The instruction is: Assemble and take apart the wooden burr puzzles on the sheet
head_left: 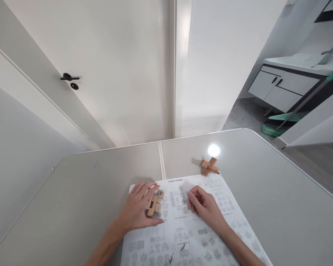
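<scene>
Light wooden puzzle blocks (153, 206) with notches lie in a small group on a printed sheet (180, 223). My left hand (140, 205) curves around their left side, fingers arched over the top and thumb stretched out below them. Its fingers are apart; whether the palm side touches the blocks is hidden. On the middle of the sheet rests my right hand (204, 205), fingers curled in and thumb against the index finger. Nothing shows in it. Beyond the sheet's upper right edge stands an assembled wooden cross-shaped puzzle (210, 166).
The grey table (86, 199) has a white seam and a pale rim. Behind it are a white door with a black handle (69, 77) and a wall. To the right, a washbasin cabinet (285, 87) and a green dustpan (274, 129) stand in another room.
</scene>
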Demonstrator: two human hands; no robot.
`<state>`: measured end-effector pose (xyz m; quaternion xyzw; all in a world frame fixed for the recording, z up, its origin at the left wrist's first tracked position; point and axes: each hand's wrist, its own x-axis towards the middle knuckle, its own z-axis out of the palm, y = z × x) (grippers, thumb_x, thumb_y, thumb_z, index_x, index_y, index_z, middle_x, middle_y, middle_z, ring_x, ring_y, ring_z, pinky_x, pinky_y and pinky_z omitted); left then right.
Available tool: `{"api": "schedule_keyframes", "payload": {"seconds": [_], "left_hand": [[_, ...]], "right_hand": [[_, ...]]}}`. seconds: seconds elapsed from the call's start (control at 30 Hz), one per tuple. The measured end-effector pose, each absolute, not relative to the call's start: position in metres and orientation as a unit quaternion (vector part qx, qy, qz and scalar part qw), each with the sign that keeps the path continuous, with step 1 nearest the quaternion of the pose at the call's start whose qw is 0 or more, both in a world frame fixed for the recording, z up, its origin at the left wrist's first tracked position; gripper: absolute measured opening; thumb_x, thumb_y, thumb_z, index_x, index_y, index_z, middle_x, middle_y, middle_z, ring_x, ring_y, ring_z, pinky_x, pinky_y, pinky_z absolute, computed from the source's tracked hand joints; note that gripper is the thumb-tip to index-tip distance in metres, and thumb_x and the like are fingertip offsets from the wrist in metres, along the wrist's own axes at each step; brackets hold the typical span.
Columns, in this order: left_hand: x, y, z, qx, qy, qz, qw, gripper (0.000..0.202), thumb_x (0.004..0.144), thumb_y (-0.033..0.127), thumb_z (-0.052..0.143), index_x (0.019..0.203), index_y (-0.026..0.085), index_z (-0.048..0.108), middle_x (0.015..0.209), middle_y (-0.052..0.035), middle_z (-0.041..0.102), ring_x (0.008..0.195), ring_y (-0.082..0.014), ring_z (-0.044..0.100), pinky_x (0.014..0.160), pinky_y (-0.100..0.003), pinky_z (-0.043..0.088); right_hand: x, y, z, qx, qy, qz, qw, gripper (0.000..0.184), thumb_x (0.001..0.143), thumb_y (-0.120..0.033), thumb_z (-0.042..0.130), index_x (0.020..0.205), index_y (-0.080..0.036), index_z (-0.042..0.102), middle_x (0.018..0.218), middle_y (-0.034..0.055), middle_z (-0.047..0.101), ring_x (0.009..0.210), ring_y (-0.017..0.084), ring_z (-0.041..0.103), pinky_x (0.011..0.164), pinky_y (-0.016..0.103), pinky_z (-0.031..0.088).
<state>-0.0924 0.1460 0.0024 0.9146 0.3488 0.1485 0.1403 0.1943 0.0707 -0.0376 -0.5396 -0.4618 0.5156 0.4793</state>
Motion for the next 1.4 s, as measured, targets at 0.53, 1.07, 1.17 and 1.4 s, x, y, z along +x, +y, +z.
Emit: {"api": "schedule_keyframes", "payload": {"seconds": [0.53, 1.07, 1.17, 1.4], "left_hand": [[-0.050, 0.143, -0.009, 0.920, 0.329, 0.104, 0.185, 0.067, 0.076, 0.069, 0.080, 0.127, 0.029, 0.061, 0.120, -0.0056, 0.066, 0.089, -0.0251, 0.071, 0.075, -0.036, 0.055], [-0.024, 0.132, -0.017, 0.867, 0.397, 0.147, 0.263, 0.096, 0.068, 0.059, 0.092, 0.146, 0.032, 0.044, 0.141, -0.0094, 0.055, 0.102, -0.0309, 0.071, 0.082, -0.044, 0.060], [-0.041, 0.140, -0.014, 0.858, 0.389, 0.163, 0.294, 0.095, 0.067, 0.052, 0.094, 0.147, 0.033, 0.047, 0.143, -0.0093, 0.053, 0.115, -0.0327, 0.066, 0.093, -0.045, 0.058], [-0.045, 0.146, -0.018, 0.861, 0.376, 0.160, 0.305, 0.073, 0.071, 0.043, 0.093, 0.134, 0.030, 0.060, 0.138, -0.0073, 0.055, 0.119, -0.0292, 0.061, 0.102, -0.044, 0.053]], "right_hand": [[0.195, 0.070, -0.033, -0.540, -0.495, 0.499, 0.463, 0.045, 0.100, -0.066, 0.057, 0.082, -0.025, 0.055, 0.065, -0.0002, 0.065, 0.055, 0.018, 0.054, 0.055, 0.030, 0.040], [0.195, 0.068, -0.040, -0.556, -0.564, 0.427, 0.437, 0.023, 0.106, -0.044, 0.055, 0.095, -0.025, 0.059, 0.078, 0.0017, 0.063, 0.065, 0.019, 0.055, 0.059, 0.031, 0.043], [0.195, 0.067, -0.037, -0.545, -0.618, 0.358, 0.438, 0.011, 0.102, -0.034, 0.060, 0.109, -0.026, 0.061, 0.100, 0.0069, 0.066, 0.084, 0.024, 0.062, 0.073, 0.036, 0.052], [0.195, 0.065, -0.041, -0.511, -0.698, 0.296, 0.405, 0.053, 0.096, -0.024, 0.064, 0.146, -0.031, 0.047, 0.146, 0.0138, 0.052, 0.137, 0.034, 0.052, 0.111, 0.053, 0.052]]}}
